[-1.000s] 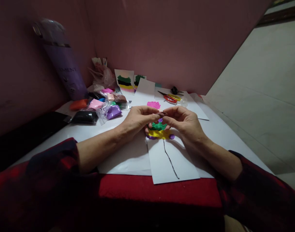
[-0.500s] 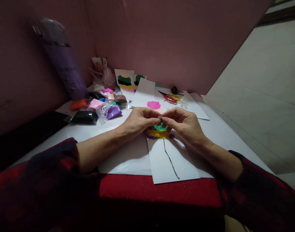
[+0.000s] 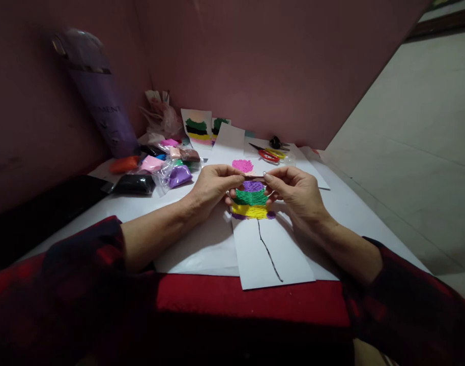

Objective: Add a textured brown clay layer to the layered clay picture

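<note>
Left hand point(image 3: 217, 190) and right hand point(image 3: 298, 190): slightly apart, each pinched on one end of a thin brown strip point(image 3: 254, 178), held crosswise over the far part of a white paper point(image 3: 270, 262), beyond its purple band point(image 3: 252, 186). Apparently soft; best handled with light, equal pinch, slow even tension, middle watched for thinning. Clear bags, left on the table point(image 3: 194, 251): purple lump point(image 3: 179, 176), black lump point(image 3: 134, 185), pink lump point(image 3: 152, 163), others. Plastic bag point(image 3: 166, 121), behind: contents unclear. Purple bottle point(image 3: 103, 107): contents hidden.
</note>
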Demonstrator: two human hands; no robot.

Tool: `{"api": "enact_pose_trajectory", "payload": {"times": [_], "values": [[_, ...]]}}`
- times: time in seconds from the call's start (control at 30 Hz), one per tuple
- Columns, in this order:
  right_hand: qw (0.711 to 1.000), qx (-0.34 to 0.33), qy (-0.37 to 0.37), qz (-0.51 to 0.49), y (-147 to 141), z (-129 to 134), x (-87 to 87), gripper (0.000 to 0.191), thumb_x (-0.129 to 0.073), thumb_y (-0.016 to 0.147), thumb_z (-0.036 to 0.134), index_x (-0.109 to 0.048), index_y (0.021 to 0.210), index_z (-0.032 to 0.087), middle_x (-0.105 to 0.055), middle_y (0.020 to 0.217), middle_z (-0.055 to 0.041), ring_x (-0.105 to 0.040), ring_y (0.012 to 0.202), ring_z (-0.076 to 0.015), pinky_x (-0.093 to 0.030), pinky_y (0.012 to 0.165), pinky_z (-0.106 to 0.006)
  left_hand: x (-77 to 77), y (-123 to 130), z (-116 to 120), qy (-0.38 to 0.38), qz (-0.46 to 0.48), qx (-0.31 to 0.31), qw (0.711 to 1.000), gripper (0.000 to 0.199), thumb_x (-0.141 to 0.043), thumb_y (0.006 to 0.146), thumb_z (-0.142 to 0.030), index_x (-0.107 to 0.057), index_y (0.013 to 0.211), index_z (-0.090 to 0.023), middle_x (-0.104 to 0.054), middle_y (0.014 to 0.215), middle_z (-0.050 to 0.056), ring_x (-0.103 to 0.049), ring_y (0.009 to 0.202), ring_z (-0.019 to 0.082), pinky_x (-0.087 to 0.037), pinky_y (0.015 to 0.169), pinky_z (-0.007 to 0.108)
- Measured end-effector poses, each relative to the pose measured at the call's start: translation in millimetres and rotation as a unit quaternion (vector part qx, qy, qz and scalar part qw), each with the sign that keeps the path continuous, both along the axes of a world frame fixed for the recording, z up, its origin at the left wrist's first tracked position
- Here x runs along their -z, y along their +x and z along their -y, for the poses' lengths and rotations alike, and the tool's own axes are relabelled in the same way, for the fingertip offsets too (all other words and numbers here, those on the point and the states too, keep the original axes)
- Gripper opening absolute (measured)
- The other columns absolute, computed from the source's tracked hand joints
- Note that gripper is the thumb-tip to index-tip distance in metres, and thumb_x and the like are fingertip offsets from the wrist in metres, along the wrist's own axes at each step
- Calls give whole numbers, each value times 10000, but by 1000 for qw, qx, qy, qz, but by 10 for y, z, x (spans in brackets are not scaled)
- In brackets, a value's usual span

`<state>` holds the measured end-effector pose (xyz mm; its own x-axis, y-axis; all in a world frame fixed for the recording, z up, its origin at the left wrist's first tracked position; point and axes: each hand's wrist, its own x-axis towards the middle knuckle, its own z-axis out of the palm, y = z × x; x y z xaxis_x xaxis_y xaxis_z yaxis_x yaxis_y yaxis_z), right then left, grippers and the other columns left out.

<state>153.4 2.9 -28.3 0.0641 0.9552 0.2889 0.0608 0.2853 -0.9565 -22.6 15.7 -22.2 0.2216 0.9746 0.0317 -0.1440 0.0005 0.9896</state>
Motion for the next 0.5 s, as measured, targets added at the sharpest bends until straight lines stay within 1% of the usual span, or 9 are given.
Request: {"api": "enact_pose_trajectory", "payload": {"times": [0.1, 0.2, 0.3, 0.37, 0.43, 0.5], "values": [[999, -30, -9, -11, 1, -9, 18, 230, -812, 706, 346, -673, 769, 173, -642, 634, 10, -606, 556, -115, -523, 454, -229, 11, -12, 2, -5, 0, 21, 1000, 108, -716, 744, -172, -708, 831, -107, -624, 645, 3, -512, 483, 66, -399, 413, 180], [998, -60, -12, -10, -14, 20, 15, 249, -843, 683, 331, -694, 807, 174, -680, 744, -11, -641, 652, -127, -517, 479, -215, 14, -19, 3, 8, -4, 39, 999, 166, -760, 706, -194, -725, 844, -109, -647, 670, 11, -521, 495, 66, -398, 433, 182], [997, -81, -8, -5, -22, 58, -1, 230, -834, 702, 313, -706, 832, 175, -696, 805, -21, -641, 695, -130, -514, 501, -215, 22, -19, -8, 25, 5, 39, 999, 181, -780, 673, -159, -696, 824, -107, -664, 693, 11, -532, 495, 62, -406, 447, 180], [995, -97, -2, -1, -20, 71, -9, 221, -825, 714, 306, -708, 851, 177, -706, 822, -25, -644, 708, -135, -521, 517, -223, 26, -16, -15, 25, 18, 45, 999, 210, -769, 667, -118, -675, 855, -107, -670, 701, 9, -557, 510, 72, -424, 460, 183], [993, -114, 4, 0, -15, 69, -8, 216, -822, 716, 296, -706, 855, 178, -713, 829, -27, -652, 715, -140, -526, 523, -227, 25, -11, -17, 19, 20, 64, 998, 212, -750, 677, -97, -671, 875, -101, -679, 716, 16, -577, 530, 77, -438, 473, 183], [992, -124, 9, 2, -13, 57, 0, 220, -829, 705, 289, -703, 847, 178, -712, 814, -22, -655, 707, -141, -528, 521, -227, 21, -5, -15, 19, 6, 80, 997, 172, -742, 693, -99, -676, 851, -92, -679, 713, 20, -566, 517, 66, -434, 468, 175]]}}
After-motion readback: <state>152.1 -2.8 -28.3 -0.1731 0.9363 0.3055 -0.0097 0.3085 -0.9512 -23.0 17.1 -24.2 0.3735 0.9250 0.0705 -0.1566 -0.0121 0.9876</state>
